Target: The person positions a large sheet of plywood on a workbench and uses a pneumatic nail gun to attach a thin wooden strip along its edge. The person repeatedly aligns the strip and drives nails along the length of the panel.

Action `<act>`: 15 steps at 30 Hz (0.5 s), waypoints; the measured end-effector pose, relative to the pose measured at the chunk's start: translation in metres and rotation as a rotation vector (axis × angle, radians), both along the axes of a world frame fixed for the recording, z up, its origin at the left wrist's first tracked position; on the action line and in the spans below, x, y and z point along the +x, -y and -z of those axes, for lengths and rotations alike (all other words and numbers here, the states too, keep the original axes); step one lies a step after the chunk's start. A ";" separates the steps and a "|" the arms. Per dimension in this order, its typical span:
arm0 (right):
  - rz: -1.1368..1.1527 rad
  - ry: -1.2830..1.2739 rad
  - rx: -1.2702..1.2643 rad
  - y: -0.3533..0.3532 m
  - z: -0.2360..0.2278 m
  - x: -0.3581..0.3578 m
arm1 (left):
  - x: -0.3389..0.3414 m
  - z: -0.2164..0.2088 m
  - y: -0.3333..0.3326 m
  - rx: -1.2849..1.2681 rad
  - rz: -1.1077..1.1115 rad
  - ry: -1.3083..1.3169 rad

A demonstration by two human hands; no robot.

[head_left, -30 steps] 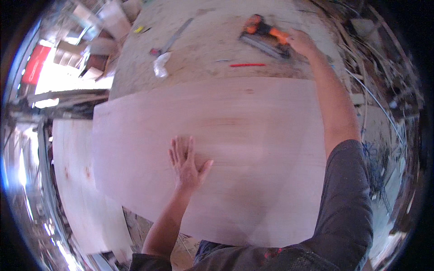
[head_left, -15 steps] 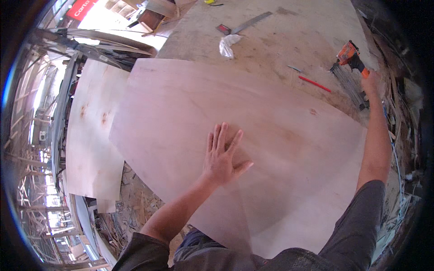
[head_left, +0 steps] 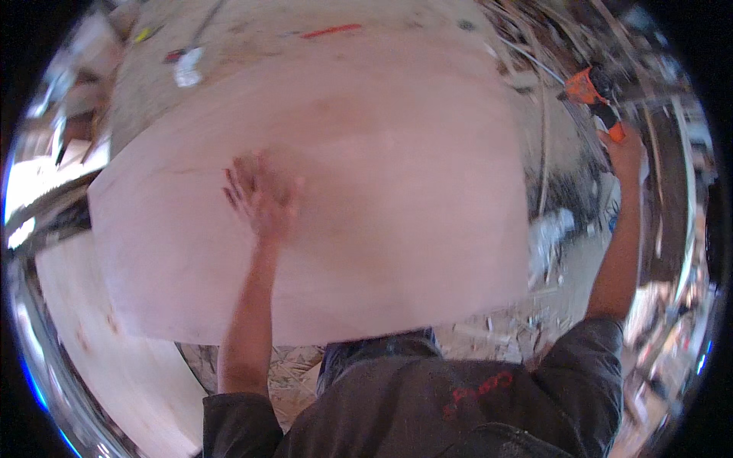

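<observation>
A broad, pale pinkish plywood sheet (head_left: 397,206) lies in front of me. My left hand (head_left: 266,198) rests palm down on its left half, fingers spread, blurred by motion. Out to the right, past the sheet's edge, my right hand (head_left: 626,149) is closed around the handle of an orange and black nail gun (head_left: 586,88). The nail gun is held away from the sheet and points up and left; its long magazine cannot be made out.
A second plywood sheet (head_left: 107,351) lies at the lower left. Beyond the main sheet are a red pencil (head_left: 330,31) and crumpled white plastic (head_left: 188,69). Wood scraps (head_left: 489,332) litter the floor, and offcuts and a pale plastic bag (head_left: 551,237) lie to the right.
My view has turned to the right, so the sheet and tabletop items appear farther left. The nail gun has gone from above the tabletop to beyond the sheet's right side.
</observation>
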State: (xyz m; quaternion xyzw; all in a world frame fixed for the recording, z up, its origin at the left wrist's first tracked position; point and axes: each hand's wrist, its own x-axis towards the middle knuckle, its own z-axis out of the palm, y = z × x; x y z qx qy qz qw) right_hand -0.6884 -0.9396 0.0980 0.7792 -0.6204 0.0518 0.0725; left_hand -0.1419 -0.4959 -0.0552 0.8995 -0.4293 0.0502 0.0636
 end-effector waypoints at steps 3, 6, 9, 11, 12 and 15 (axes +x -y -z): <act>0.131 0.134 -0.017 -0.127 -0.004 -0.081 | 0.002 0.007 0.004 -0.036 0.009 0.026; 0.304 0.133 -0.126 -0.266 -0.008 -0.145 | 0.002 0.001 0.009 -0.059 0.023 0.005; 0.525 -0.021 -0.251 -0.399 -0.023 -0.135 | 0.012 -0.003 0.002 -0.186 0.153 -0.118; 0.407 0.046 -0.332 -0.469 -0.022 -0.153 | 0.014 0.000 -0.010 -0.428 0.226 -0.078; 0.344 0.025 -0.360 -0.502 -0.029 -0.142 | 0.015 0.002 -0.018 -0.550 0.249 -0.052; 0.178 0.057 -0.483 -0.587 -0.015 -0.135 | -0.042 0.011 -0.072 -0.737 0.317 -0.250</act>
